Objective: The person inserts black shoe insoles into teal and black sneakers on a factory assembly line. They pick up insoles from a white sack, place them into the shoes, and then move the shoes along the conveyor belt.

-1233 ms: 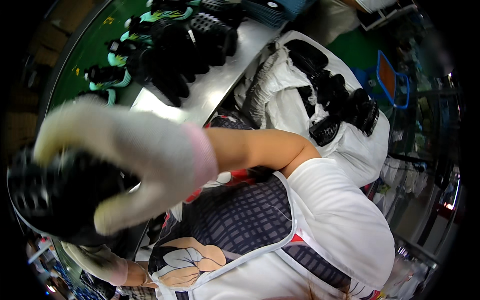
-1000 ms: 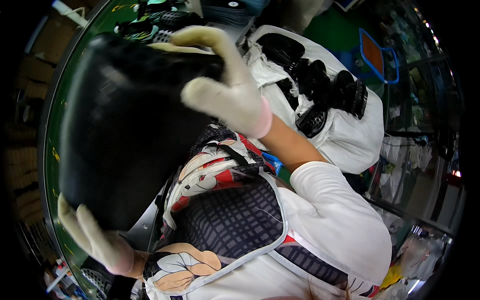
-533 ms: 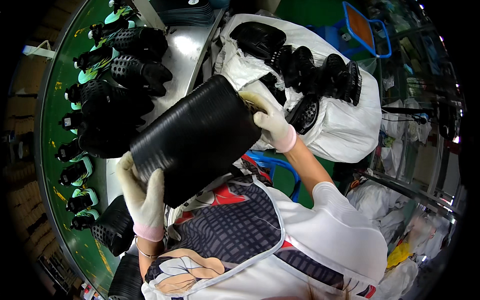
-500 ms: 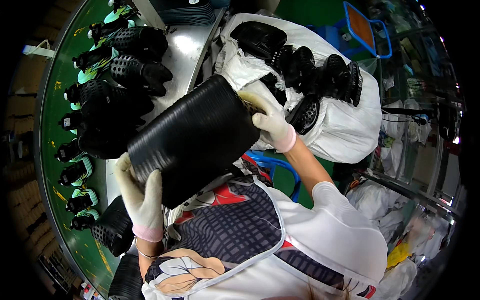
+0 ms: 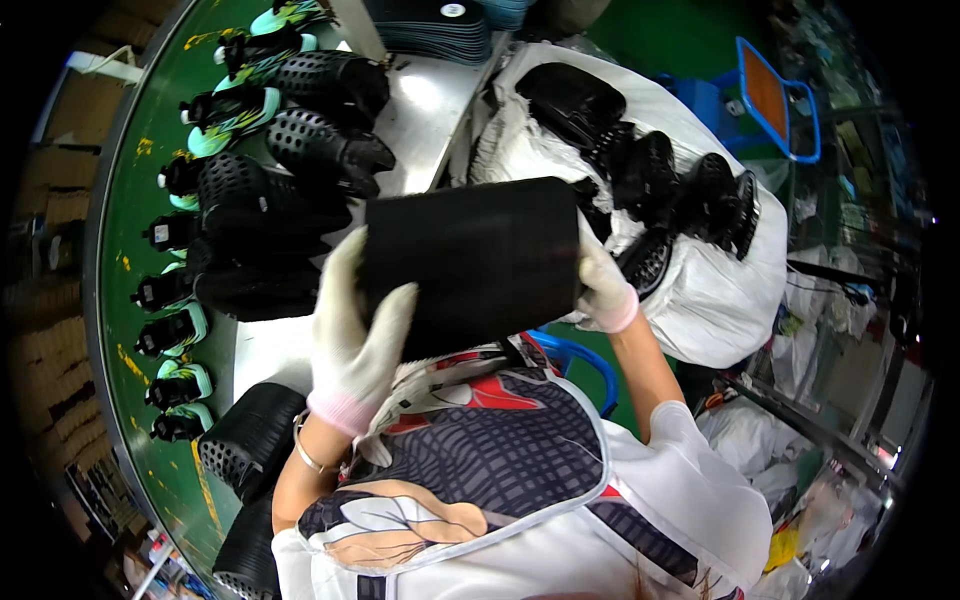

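Black ribbed sheet (image 5: 470, 265) gripped at frame centre: left hand (image 5: 355, 335) clamped on lower left edge, right hand (image 5: 603, 285) closed on right edge. Perforated black shoes (image 5: 300, 170) at upper left on grey table (image 5: 420, 100). White sack (image 5: 700, 290) at right, holding black parts.

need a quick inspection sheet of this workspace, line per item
surface: grey worktable beside a curved green conveyor.
job's things: black ribbed sheet held up flat in front of the chest.
clutter: black perforated shoe uppers piled on the table; more in a white sack; stacked black insoles at the far end.
grippers: left hand and right hand, in white gloves, grip opposite edges of the sheet.
cables: nothing seen.
surroundings: teal-soled shoes lined along the conveyor; blue stool; blue crate.
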{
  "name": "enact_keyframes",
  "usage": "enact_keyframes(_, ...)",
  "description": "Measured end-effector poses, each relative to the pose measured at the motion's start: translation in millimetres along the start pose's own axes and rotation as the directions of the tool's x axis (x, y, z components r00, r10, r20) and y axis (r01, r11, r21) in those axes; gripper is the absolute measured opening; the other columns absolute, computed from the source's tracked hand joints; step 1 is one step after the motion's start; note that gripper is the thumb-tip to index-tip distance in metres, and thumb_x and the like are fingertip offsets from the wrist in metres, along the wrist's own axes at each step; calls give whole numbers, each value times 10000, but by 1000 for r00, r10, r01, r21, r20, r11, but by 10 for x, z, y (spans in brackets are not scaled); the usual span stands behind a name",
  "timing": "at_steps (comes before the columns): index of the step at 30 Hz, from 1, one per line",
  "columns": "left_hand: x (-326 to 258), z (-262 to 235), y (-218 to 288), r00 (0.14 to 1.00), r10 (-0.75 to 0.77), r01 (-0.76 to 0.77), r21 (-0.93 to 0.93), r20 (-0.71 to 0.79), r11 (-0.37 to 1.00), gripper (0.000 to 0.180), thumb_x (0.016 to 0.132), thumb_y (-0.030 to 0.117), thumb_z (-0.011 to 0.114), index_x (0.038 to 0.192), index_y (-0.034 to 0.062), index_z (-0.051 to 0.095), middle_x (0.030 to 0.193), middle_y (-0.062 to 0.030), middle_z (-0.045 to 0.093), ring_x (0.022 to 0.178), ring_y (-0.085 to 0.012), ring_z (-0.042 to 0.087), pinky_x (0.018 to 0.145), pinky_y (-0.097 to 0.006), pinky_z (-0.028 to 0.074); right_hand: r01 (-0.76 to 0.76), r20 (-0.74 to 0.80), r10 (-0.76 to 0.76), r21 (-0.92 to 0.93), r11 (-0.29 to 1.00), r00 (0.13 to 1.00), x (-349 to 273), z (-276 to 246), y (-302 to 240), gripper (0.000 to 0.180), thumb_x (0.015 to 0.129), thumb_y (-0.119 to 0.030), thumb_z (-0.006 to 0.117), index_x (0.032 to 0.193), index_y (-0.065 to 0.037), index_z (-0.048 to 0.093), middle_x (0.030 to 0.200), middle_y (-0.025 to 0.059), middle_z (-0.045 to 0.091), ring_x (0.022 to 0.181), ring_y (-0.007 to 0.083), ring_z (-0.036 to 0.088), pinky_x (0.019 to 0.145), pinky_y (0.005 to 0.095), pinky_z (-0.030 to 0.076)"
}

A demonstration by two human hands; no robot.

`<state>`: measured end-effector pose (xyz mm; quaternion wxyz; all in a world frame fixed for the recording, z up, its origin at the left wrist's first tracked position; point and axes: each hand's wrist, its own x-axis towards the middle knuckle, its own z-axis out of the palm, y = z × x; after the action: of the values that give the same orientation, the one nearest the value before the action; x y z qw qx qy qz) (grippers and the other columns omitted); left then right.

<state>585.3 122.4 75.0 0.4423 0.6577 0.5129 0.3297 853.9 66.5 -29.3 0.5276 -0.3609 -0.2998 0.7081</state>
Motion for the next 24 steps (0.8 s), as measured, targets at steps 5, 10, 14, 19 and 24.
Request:
enact_keyframes(5, 525, 247, 28, 987, 157, -158, 20, 32, 987, 475, 859, 70, 649, 1290, -54, 493, 1140, -217, 606, 1050, -324, 619, 923, -350, 475, 79, -61, -74, 90, 993, 995, 123, -432, 184, 815, 877, -570, 596, 1409, 12, 389, 1383, 149, 499, 1273, 254, 498, 1065, 376, 418)
enact_keyframes(10, 1127, 578, -179, 973, 229, -228, 170, 15, 959, 449, 863, 141, 640, 1227, -91, 516, 1099, -277, 611, 1005, -411, 613, 894, -408, 493, 83, -185, -49, 179, 980, 981, 522, -818, 342, 644, 974, -473, 488, 1412, -10, 397, 1391, 134, 500, 1262, 237, 511, 1041, 366, 441)
enact_keyframes(14, 1435, 723, -306, 965, 256, -237, 244, -48, 940, 422, 859, 137, 633, 1203, -85, 532, 1053, -275, 624, 972, -417, 619, 872, -417, 497, 43, -247, -1, 161, 986, 969, 873, -846, 324, 640, 998, -509, 407, 1423, -30, 393, 1402, 111, 490, 1256, 205, 510, 1027, 347, 445)
enact_keyframes(19, 1720, 730, -403, 964, 239, -211, 216, -114, 953, 352, 881, 172, 593, 1169, -30, 572, 1026, -238, 643, 942, -397, 629, 838, -407, 504, 16, -409, -49, -84, 996, 911, 1198, -818, 303, 583, 1027, -459, 368, 1320, 22, 515, 1273, 83, 594, 1084, 178, 585, 947, 298, 450)
enact_keyframes(24, 1799, 832, -513, 941, 290, -265, 153, -174, 952, 344, 893, 134, 596, 1193, -33, 568, 1047, -224, 652, 953, -361, 647, 849, -384, 511, 31, -490, -270, -442, 897, 829, 1399, -1059, 366, 613, 1026, -480, 317, 1190, 29, 615, 1118, 97, 661, 991, 151, 606, 882, 273, 454)
